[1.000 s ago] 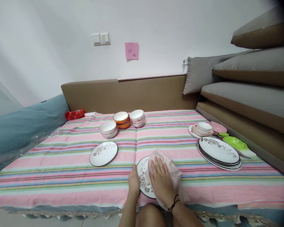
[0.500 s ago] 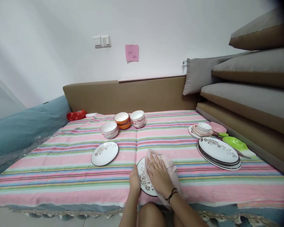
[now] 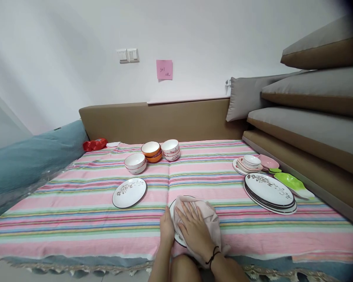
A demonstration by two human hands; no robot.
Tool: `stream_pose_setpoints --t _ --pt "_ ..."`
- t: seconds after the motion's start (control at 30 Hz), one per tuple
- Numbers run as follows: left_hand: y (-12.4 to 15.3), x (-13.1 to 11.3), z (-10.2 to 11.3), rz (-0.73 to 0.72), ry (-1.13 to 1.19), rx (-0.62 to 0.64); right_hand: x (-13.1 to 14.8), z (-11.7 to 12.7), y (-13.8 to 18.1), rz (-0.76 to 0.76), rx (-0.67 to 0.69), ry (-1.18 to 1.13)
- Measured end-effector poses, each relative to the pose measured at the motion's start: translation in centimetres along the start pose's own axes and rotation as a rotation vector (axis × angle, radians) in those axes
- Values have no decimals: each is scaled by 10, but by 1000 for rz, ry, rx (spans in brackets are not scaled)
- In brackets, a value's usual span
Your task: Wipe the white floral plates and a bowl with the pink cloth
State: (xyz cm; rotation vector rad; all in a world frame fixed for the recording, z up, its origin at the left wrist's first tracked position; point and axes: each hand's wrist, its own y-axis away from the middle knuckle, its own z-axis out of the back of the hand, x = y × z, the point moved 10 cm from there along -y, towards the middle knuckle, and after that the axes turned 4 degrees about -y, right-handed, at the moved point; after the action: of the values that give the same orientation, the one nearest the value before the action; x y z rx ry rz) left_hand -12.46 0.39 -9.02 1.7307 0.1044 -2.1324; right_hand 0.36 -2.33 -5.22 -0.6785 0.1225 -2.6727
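At the front of the striped cloth, a white plate with a dark rim and brown floral pattern [image 3: 179,238] lies partly hidden. My left hand [image 3: 166,227] grips the plate's left edge, fingers closed around it. Over most of the plate spreads a pale pink wiping cloth [image 3: 210,219]. My right hand [image 3: 193,229] lies flat on this cloth with fingers stretched and spread, pressing it against the plate. A similar plate [image 3: 129,192] rests to the left, apart from both hands.
Stacked bowls stand at the back: white [image 3: 135,163], orange [image 3: 151,152] and patterned white [image 3: 170,149]. To the right are stacked oval plates [image 3: 269,190], small dishes [image 3: 251,161] and a green dish [image 3: 291,181]. Grey-brown cushions [image 3: 306,121] pile up at the right edge.
My right hand and the wiping cloth have slid left across the plate, covering more of its floral pattern. My left hand keeps its grip. The view has tilted slightly upward.
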Motion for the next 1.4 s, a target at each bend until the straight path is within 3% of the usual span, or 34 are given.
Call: stream_pose_setpoints --t 0.33,0.53,0.73,0.93,1.07,1.17,1.3,1.4 --pt "5 -8 3 4 -126 -25 2 5 -2 -5 -38 -11" --pt "3 -15 1 61 -199 -7 10 7 0 102 -13 -27" --pt "-5 -40 -19 11 -153 54 2 19 -5 105 -111 -3" --pt "-15 -87 -75 -171 -85 233 -25 59 -28 -6 -313 56" --pt "-29 -98 -103 -216 -52 326 -54 90 -49 -99 -450 41" --pt "-38 -92 -105 -199 -38 322 -93 102 -57 -252 -494 -32" --pt "-46 -81 -95 -80 20 276 -143 97 -55 -454 -416 -332" --pt "-50 -79 -82 23 107 199 -158 105 -49 -493 -486 -590"
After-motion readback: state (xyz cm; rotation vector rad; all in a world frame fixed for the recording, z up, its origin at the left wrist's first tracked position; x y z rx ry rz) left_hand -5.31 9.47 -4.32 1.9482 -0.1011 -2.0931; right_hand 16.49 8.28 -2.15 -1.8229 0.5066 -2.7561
